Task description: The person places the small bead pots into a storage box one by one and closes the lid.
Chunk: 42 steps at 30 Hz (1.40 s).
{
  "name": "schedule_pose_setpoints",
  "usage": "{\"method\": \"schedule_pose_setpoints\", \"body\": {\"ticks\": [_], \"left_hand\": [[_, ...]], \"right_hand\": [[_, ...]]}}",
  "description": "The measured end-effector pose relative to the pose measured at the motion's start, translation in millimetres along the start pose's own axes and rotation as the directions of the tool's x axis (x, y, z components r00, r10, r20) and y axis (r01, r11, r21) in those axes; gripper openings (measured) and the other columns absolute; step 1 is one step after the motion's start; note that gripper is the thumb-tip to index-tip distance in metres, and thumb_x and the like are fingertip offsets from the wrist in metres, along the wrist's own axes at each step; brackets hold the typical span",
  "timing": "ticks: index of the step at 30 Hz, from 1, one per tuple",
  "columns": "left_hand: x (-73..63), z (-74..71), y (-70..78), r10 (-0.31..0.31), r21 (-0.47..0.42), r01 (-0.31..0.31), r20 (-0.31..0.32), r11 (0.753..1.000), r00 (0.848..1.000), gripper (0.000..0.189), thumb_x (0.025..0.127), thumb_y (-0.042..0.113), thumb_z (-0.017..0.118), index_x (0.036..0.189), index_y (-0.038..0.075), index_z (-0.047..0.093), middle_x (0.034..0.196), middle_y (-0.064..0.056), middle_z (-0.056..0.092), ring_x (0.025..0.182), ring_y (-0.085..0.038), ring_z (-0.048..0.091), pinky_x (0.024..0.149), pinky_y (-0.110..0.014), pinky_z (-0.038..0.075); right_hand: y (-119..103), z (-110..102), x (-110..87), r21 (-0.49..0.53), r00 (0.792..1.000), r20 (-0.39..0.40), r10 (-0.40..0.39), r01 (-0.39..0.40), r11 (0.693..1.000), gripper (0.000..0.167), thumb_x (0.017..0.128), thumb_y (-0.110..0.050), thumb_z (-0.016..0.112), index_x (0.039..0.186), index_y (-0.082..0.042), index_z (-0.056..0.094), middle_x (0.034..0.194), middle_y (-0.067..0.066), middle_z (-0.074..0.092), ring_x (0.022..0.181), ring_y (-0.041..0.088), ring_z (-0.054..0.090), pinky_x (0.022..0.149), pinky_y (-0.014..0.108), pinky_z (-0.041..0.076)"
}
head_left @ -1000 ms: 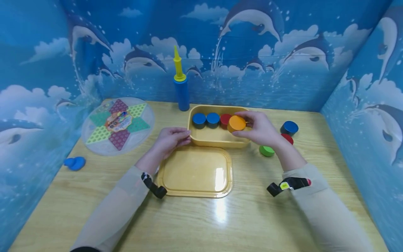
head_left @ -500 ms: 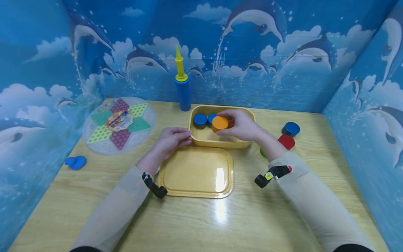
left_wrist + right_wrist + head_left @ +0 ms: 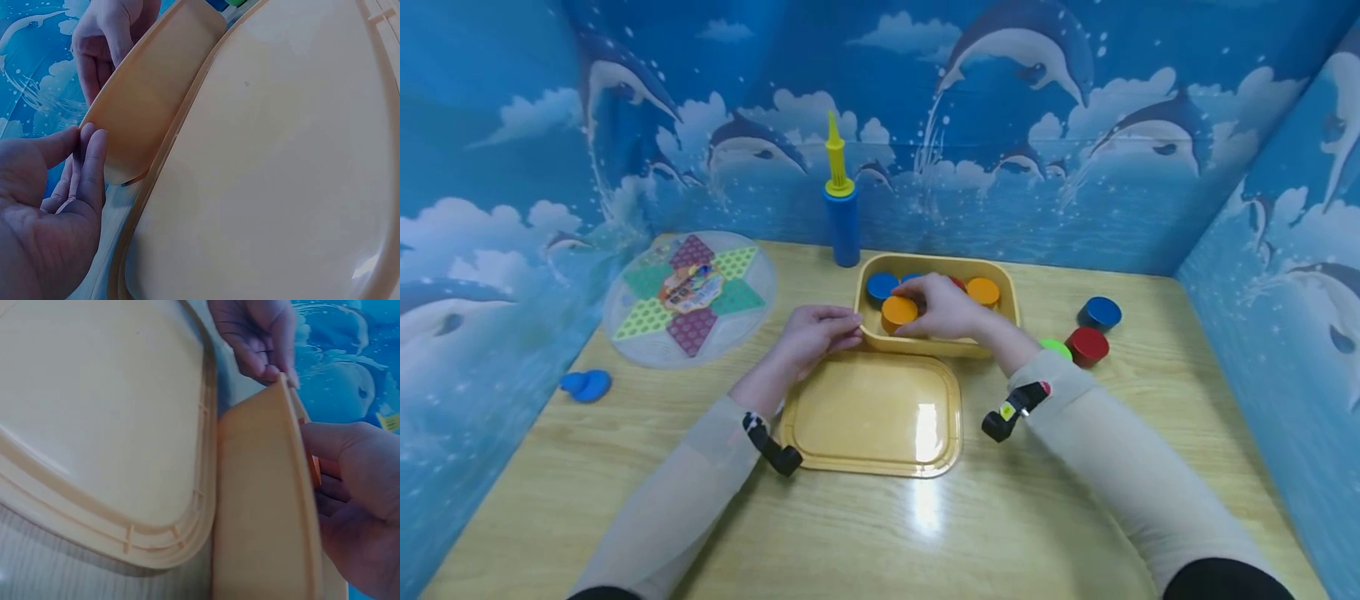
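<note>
In the head view my right hand (image 3: pixel 946 308) holds an orange round block (image 3: pixel 898 313) between thumb and fingers, inside the left front part of a yellow plastic box (image 3: pixel 940 346). A blue round block (image 3: pixel 882 288) stands behind it in the box. Another orange round block (image 3: pixel 983 291) sits at the right, and a second blue one and a red one are mostly hidden by the hand. My left hand (image 3: pixel 820 337) pinches the box's rim at its front left corner. The left wrist view shows the left thumb and fingers (image 3: pixel 94 156) on that rim.
The box's lid (image 3: pixel 872 417) lies flat in front of it. Right of the box are blue (image 3: pixel 1100 313), red (image 3: pixel 1087 347) and green (image 3: pixel 1057 347) round blocks. A blue-and-yellow pump (image 3: pixel 842 217), a star game board (image 3: pixel 690 298) and a blue knobbed piece (image 3: pixel 586 386) stand around.
My right hand has carried the orange round block leftward and toward the front of the box. The other orange block in the box has come into view. My left hand keeps its hold.
</note>
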<state>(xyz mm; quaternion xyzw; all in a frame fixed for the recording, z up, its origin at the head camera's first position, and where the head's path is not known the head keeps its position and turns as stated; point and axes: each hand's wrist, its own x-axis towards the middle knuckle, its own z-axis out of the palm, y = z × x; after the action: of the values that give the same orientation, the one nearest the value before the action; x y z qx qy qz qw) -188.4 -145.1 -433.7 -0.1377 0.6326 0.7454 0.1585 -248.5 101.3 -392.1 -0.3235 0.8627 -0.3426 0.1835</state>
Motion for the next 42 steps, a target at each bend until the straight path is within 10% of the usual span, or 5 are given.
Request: {"method": "schedule_pose_setpoints", "body": {"ticks": [23, 42], "left_hand": [[0.7, -1.2, 0.1, -0.017, 0.011, 0.017, -0.006, 1.000, 1.000, 0.030, 0.102, 0.007, 0.072, 0.130, -0.004, 0.067, 0.118, -0.022, 0.070, 0.095, -0.024, 0.076, 0.089, -0.033, 0.065], [1.5, 0.3, -3.0, 0.012, -0.034, -0.012, 0.000, 0.999, 1.000, 0.031, 0.102, 0.002, 0.071, 0.130, -0.009, 0.065, 0.111, -0.021, 0.071, 0.089, -0.021, 0.076, 0.088, -0.033, 0.065]], "right_hand": [[4.2, 21.5, 22.0, 0.183, 0.999, 0.043, 0.033, -0.041, 0.982, 0.057, 0.091, -0.001, 0.083, 0.143, 0.007, 0.060, 0.141, 0.021, 0.064, 0.127, 0.032, 0.064, 0.109, 0.039, 0.055], [5.4, 13.3, 0.2, 0.350, 0.997, -0.017, 0.074, -0.063, 0.934, 0.056, 0.091, -0.002, 0.084, 0.141, 0.004, 0.062, 0.138, 0.018, 0.067, 0.127, 0.029, 0.065, 0.108, 0.038, 0.056]]}}
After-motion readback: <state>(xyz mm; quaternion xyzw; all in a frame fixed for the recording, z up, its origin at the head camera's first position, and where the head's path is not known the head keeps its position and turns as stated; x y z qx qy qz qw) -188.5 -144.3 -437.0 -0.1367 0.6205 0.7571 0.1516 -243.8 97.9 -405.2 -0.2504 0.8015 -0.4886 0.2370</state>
